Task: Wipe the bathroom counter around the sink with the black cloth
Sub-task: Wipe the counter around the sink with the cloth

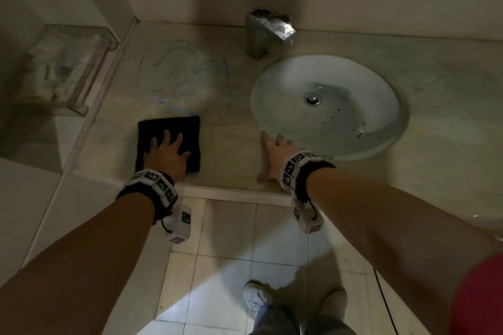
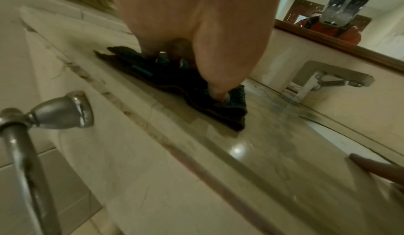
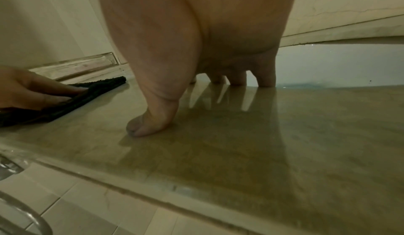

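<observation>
Where left hand (image 1: 167,153) presses flat: black cloth (image 1: 168,128), well apart from right hand (image 1: 275,156).

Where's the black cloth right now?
The black cloth lies flat on the counter left of the sink, near the front edge, pressed under the left hand.

No readable text, brand or nos. anywhere; only black-and-white coded marker squares on the wristbands (image 1: 156,185), no legible chars on them.

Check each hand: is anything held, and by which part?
Nothing is gripped. The left hand presses flat on the black cloth, near its middle; the right hand rests open on the counter.
</observation>
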Motion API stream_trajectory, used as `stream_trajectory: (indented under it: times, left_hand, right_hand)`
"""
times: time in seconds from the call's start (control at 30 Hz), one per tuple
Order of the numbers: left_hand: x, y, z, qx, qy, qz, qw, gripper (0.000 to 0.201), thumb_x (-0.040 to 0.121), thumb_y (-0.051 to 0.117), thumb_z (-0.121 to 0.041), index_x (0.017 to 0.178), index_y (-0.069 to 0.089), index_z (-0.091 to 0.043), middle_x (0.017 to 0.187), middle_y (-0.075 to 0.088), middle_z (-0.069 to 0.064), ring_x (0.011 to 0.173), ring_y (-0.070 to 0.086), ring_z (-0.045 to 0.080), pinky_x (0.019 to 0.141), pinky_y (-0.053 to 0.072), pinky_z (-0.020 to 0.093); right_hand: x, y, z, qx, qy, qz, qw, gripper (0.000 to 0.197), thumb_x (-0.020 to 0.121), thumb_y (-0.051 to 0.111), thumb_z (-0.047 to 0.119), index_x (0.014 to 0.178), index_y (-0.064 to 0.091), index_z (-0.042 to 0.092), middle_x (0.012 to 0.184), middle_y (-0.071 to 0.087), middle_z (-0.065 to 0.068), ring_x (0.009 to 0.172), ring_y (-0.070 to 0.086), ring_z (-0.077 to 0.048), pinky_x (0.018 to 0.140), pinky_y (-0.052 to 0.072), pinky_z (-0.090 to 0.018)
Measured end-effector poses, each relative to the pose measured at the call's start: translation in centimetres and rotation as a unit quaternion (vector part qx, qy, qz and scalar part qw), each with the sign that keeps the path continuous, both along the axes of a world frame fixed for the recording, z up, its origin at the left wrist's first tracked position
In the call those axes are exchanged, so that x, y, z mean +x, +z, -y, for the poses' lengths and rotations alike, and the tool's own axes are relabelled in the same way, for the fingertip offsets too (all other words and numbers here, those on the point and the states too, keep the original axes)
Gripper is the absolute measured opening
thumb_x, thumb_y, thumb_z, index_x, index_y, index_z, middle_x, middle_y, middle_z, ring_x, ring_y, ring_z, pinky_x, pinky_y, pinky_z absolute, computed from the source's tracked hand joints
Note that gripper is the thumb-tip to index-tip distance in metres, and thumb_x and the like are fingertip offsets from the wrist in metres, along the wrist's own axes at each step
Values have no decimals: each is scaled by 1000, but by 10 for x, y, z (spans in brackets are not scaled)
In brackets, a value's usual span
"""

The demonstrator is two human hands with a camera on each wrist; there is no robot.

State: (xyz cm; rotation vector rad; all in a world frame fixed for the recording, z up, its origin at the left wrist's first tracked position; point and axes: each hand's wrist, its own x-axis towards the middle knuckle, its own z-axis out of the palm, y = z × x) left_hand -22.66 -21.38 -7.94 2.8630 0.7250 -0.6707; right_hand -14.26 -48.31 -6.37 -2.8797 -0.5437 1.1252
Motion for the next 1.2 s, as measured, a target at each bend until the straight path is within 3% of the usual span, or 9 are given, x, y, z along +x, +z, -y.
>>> stream_trajectory:
  times: [0.27, 0.5, 0.6, 0.67, 0.73, 0.83, 1.03, 1.2]
  left_hand:
    - [-19, 3, 19, 15, -34, 17, 999, 60, 102, 34, -44, 155, 12, -28, 163, 2, 4, 147, 8, 37, 113, 24, 58]
    - [-45, 5, 36, 3, -15, 21, 1000, 58, 101, 33, -47, 154, 11, -37, 164, -2, -4, 149, 2, 30, 116, 16, 57]
    - [-47, 10, 43, -7, 31, 36, 999, 58, 100, 37, -47, 153, 14, -41, 163, -1, -3, 149, 3, 30, 114, 15, 62]
    - [-45, 12, 51, -15, 65, 48, 997, 59, 100, 37, -45, 153, 14, -39, 163, -2, -1, 148, 5, 31, 114, 18, 60]
    - [-43, 12, 56, -19, 94, 60, 994, 60, 101, 34, -46, 154, 9, -36, 163, -2, 1, 148, 5, 31, 115, 18, 57]
    - [-39, 12, 52, -22, 127, 65, 990, 64, 101, 35, -46, 155, 4, -32, 163, -3, 6, 148, 5, 29, 115, 20, 55]
    - [-36, 9, 42, -28, 121, 37, 991, 67, 99, 40, -46, 155, 6, -33, 163, -6, 10, 149, -1, 29, 116, 18, 54]
    - [-36, 11, 29, -43, 118, 29, 992, 67, 99, 44, -43, 155, 8, -34, 163, -3, 8, 150, -1, 28, 117, 18, 53]
  right_hand:
    - [0, 1, -5, -17, 23, 36, 999, 131, 57, 82, 63, 152, -4, 33, 160, 4, -11, 143, 17, -41, 109, 32, -60]
    - [0, 13, -22, -78, 124, 109, 983, 126, 67, 82, 49, 153, 0, 7, 161, -7, -12, 148, 0, -37, 117, 14, -57]
    - [4, 17, -34, -94, 152, 96, 979, 123, 61, 85, 47, 152, 14, 4, 158, 9, -14, 143, 17, -38, 115, 22, -55]
    - [10, 24, -45, -85, 152, 95, 980, 92, 71, 77, 43, 144, 36, 6, 145, 31, -15, 129, 38, -37, 107, 35, -54]
    - [19, 32, -56, -68, 148, 114, 980, 69, 78, 66, 50, 132, 50, 10, 132, 43, -11, 119, 45, -34, 101, 40, -48]
    - [36, 36, -73, -15, 139, 140, 980, 81, 78, 63, 59, 139, 40, 12, 141, 39, -12, 128, 38, -34, 104, 37, -47]
    - [55, 24, -103, -6, 139, 98, 985, 120, 73, 70, 62, 152, 1, 5, 159, -6, -19, 146, 2, -39, 117, 22, -49]
    - [57, 22, -116, -82, 149, 92, 981, 129, 73, 60, 75, 151, -8, -3, 158, -7, -25, 146, 1, -41, 119, 14, -45]
